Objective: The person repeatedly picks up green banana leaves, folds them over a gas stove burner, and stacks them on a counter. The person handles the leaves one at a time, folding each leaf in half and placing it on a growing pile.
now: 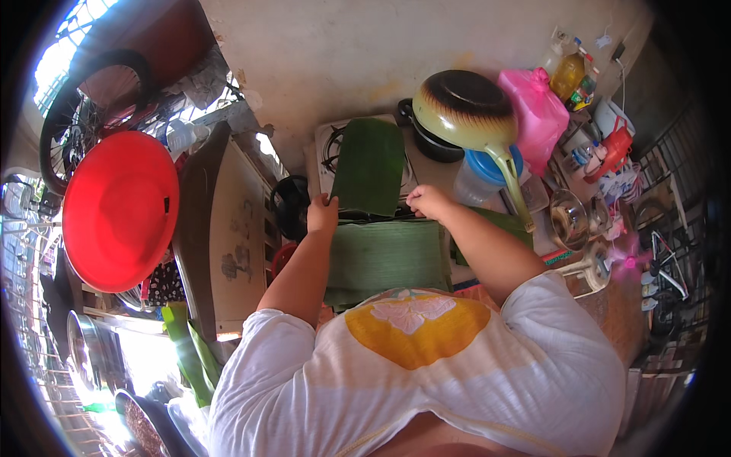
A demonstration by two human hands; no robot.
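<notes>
A dark green piece of banana leaf (368,165) lies over the gas stove (326,127), covering most of its top. At the leaf's lower left corner, my left hand (323,215) pinches the edge between thumb and fingers. My right hand (429,203) is beside the lower right corner with its fingers curled together; whether they touch the leaf is not clear. Closer to my body sits a neat stack of paler green leaf pieces (385,254). Another green leaf (485,228) is partly hidden under my right forearm.
Right of the stove, an upturned frying pan (465,111) rests on a black pot (437,143), its handle reaching over a blue-lidded plastic container (480,177). Beyond are a pink plastic bag (534,120) and oil bottles (568,74). A red basin (120,211) stands at left.
</notes>
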